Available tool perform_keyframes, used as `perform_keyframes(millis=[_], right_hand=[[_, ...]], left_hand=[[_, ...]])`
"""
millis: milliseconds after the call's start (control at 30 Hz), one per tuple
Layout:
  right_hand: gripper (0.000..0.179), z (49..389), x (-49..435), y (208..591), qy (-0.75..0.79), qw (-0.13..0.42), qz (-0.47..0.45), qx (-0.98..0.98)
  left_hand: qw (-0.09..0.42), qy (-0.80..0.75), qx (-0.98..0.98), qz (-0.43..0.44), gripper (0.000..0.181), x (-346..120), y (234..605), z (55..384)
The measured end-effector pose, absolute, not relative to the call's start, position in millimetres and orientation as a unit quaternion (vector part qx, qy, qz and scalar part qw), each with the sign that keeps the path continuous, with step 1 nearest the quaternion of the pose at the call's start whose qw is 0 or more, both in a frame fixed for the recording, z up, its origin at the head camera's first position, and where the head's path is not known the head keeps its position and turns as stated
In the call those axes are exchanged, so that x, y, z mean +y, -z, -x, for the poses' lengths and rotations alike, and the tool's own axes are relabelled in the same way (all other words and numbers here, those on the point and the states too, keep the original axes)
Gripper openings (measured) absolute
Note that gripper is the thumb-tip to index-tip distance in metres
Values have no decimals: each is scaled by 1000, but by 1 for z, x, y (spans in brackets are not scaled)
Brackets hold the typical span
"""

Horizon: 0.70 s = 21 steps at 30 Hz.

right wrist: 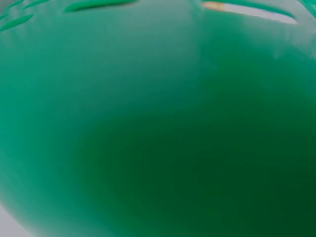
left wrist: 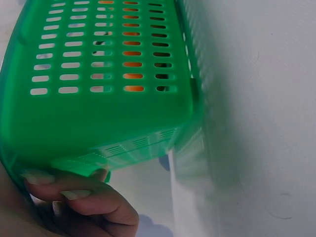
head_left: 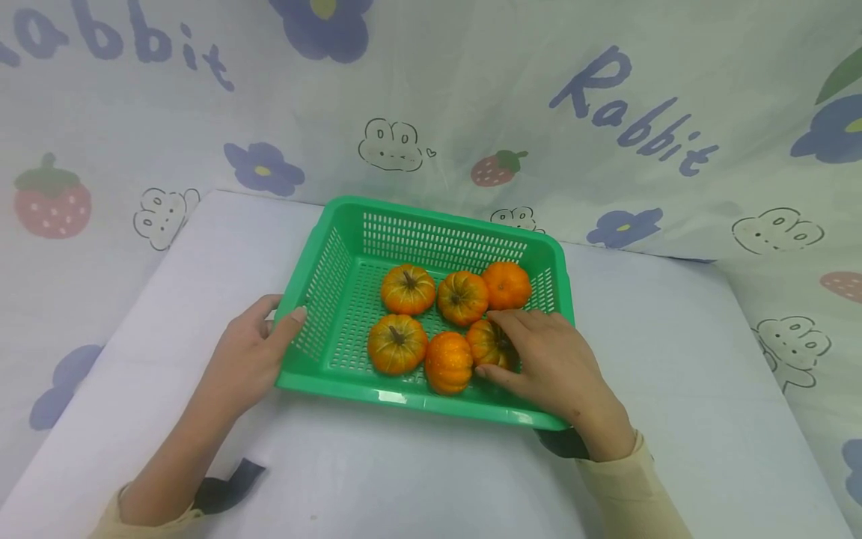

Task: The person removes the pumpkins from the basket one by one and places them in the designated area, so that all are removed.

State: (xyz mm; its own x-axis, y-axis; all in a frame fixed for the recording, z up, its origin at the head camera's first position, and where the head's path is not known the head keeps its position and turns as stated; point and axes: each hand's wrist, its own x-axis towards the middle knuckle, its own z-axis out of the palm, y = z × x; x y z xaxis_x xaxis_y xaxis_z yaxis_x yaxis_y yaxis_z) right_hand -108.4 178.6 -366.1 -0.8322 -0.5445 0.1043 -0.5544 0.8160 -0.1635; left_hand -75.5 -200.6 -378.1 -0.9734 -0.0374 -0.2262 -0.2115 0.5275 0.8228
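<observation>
A green plastic basket (head_left: pixel 417 404) with slotted walls sits on the white table, holding several small orange pumpkins. My left hand (head_left: pixel 244 361) grips its left rim, thumb on top; the left wrist view shows curled fingers (left wrist: pixel 106 205) under the rim. Inside the basket's near right corner, my right hand (head_left: pixel 559 363) holds a green-streaked pumpkin (head_left: pixel 483 344) between thumb and fingers, hiding part of it. Touching that one is an orange pumpkin (head_left: pixel 448 363). A paler-orange pumpkin (head_left: pixel 506 285) lies at the far right. Green basket wall (right wrist: pixel 148 123) fills the right wrist view.
More pumpkins lie in the basket: one at the front left (head_left: pixel 397 346), another behind it (head_left: pixel 408 290), and a third in the middle (head_left: pixel 463 298). White tabletop (head_left: pixel 673 359) surrounds the basket. A printed cloth (head_left: pixel 438 97) with rabbits and flowers hangs behind.
</observation>
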Motion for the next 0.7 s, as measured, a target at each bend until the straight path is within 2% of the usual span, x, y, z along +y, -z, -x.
perform_keyframes(millis=[700], right_hand=[[75, 110, 178, 363, -92, 20, -288, -953]], left_hand=[[92, -481, 869, 74, 66, -201, 375, 76]])
